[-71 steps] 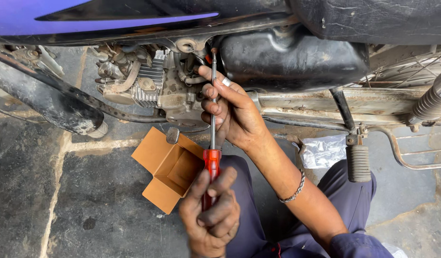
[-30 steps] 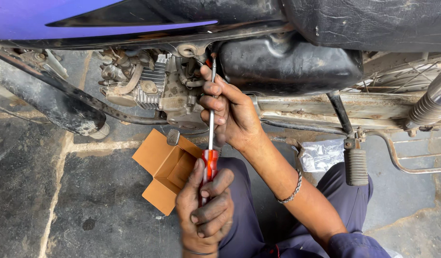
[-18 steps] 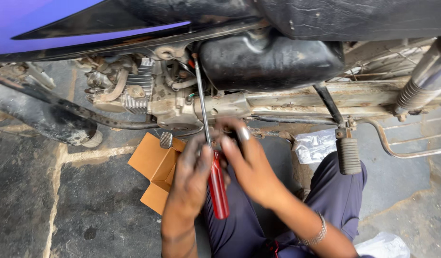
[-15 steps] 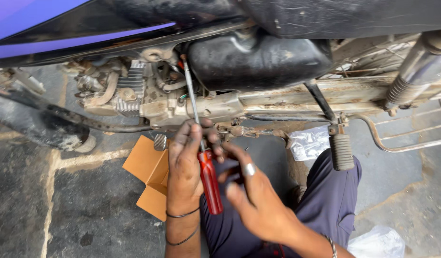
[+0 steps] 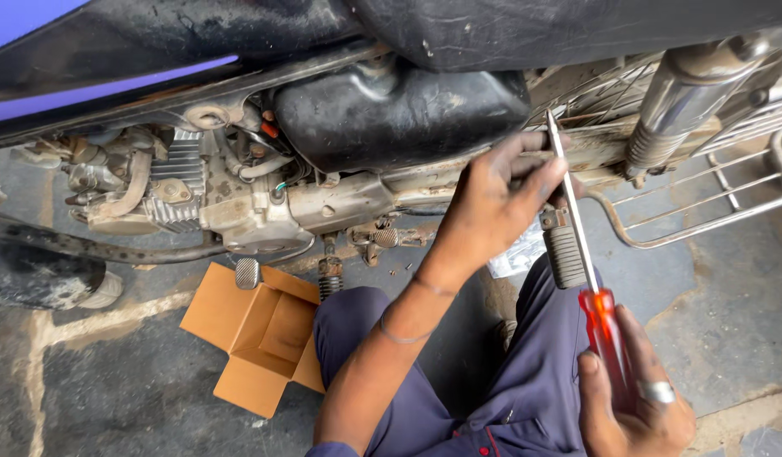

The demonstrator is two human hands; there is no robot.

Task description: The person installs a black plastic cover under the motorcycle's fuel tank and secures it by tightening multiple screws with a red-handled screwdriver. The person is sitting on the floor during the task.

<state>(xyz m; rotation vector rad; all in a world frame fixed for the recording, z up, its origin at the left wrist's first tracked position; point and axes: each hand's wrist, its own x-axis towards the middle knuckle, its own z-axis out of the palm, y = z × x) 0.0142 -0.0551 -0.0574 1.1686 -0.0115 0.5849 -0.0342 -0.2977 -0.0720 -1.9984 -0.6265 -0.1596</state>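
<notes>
Head view: your right hand grips the translucent red handle of the long steel-shafted screwdriver. Your left hand pinches its shaft near the tip, against the grimy motorcycle frame rail, above the ribbed footpeg.
</notes>
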